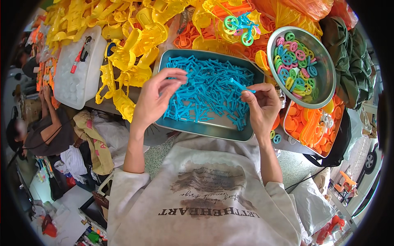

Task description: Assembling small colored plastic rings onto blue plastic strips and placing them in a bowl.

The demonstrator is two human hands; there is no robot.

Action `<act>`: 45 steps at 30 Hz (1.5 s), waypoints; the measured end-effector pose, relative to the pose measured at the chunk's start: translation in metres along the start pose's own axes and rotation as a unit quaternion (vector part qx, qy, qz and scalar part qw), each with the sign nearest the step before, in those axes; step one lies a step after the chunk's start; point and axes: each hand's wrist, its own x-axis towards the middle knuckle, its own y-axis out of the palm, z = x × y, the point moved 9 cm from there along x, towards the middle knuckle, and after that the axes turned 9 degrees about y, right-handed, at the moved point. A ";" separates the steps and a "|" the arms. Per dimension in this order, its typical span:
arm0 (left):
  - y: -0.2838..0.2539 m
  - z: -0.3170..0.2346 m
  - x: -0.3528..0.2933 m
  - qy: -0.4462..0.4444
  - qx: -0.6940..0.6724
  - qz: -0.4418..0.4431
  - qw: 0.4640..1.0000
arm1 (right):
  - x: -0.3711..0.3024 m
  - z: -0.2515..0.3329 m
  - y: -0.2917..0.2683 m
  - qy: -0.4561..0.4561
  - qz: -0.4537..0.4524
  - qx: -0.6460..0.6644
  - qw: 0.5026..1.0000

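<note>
The right hand (263,103) pinches a blue piece (237,84) — it might slip if held too softly. The left hand (156,93) curls loosely, empty.

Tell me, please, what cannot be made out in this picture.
In the head view:
Gripped end of the slim blue plastic piece: covered by the right hand.
Floor of the rectangular blue-grey metal tray: mostly under piled blue plastic parts.
Bottom of the round silver metal bowl: under colourful plastic wheels.
Co-worker's hands, far left: too small, blurred.

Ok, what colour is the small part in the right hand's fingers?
Blue: the small part in the right hand, best seen in the head view.
</note>
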 end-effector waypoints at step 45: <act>0.027 -0.014 -0.028 0.071 0.286 -0.028 0.955 | 0.001 0.000 -0.011 -0.037 -0.034 0.074 0.996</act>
